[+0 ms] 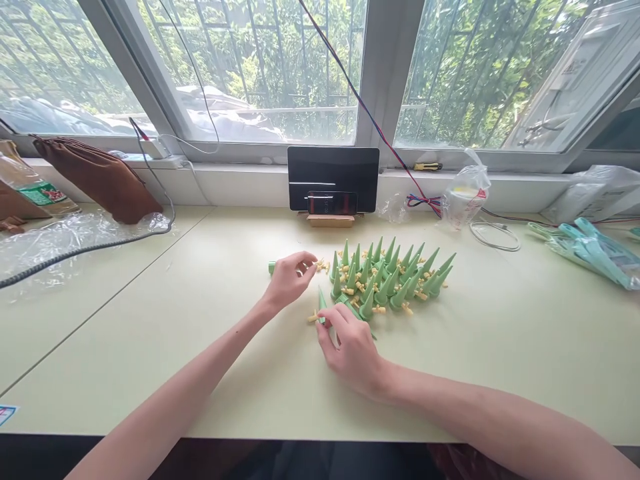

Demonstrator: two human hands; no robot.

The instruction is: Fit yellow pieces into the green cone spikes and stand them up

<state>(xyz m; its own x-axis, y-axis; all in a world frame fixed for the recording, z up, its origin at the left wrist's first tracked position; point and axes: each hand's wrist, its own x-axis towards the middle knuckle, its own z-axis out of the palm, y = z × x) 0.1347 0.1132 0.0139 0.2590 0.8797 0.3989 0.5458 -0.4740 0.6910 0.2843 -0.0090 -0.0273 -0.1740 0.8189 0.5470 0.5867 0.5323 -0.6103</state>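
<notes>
My right hand (353, 343) pinches a green cone-shaped piece (322, 301) near its base, with the cone pointing up. A small yellow fitting (313, 318) sticks out to the left at that base. My left hand (291, 277) is curled, its thumb and fingertips drawn together at a few small yellow pieces (323, 265) on the table; whatever sits between the tips is too small to make out. Right of the hands stands a dense group of green cones (383, 277), many with yellow fittings at their bases. Behind my left hand a green cylindrical part (271, 267) is partly hidden.
A phone (332, 203) leans before a dark tablet (333, 170) at the back of the pale table (240, 400). A brown pouch (107, 177) and a black cable (95, 250) lie left. At right are a coiled white cable (495, 237) and bagged teal items (595, 250).
</notes>
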